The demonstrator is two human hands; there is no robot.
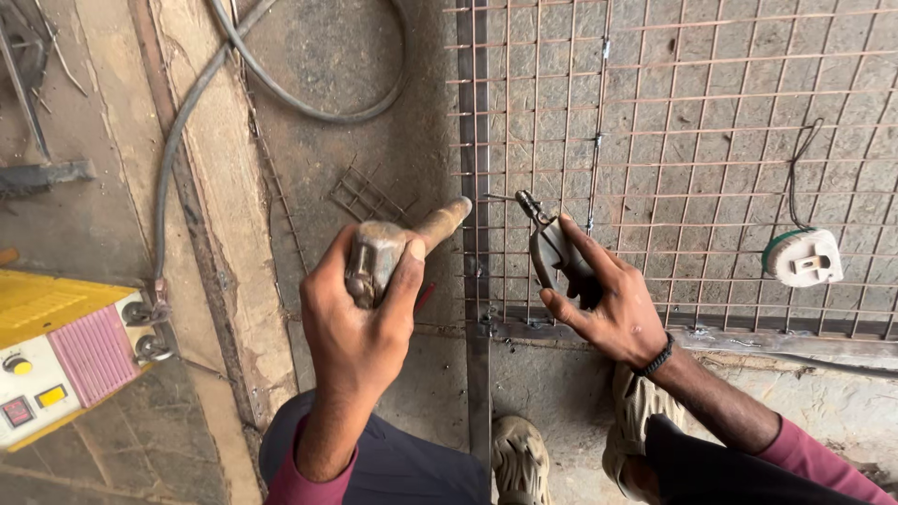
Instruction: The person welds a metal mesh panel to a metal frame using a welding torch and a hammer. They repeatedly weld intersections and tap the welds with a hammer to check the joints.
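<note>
My left hand [351, 323] grips a hammer [379, 254] by its rusty steel head, the wooden handle pointing up and right toward the frame. My right hand [613, 304] holds a dark welding electrode holder [554, 252] with a short rod in its jaws, its tip near the wire mesh [692, 140]. The mesh is fixed in a steel frame whose upright bar [477, 281] runs between my two hands.
A yellow and pink welding machine [56, 355] sits at the left, with thick grey cables [187, 112] running up across the concrete floor. A small mesh offcut [367, 198] lies near the hammer. A white plug with green tape [803, 257] rests on the mesh at right. My shoes [522, 458] are below.
</note>
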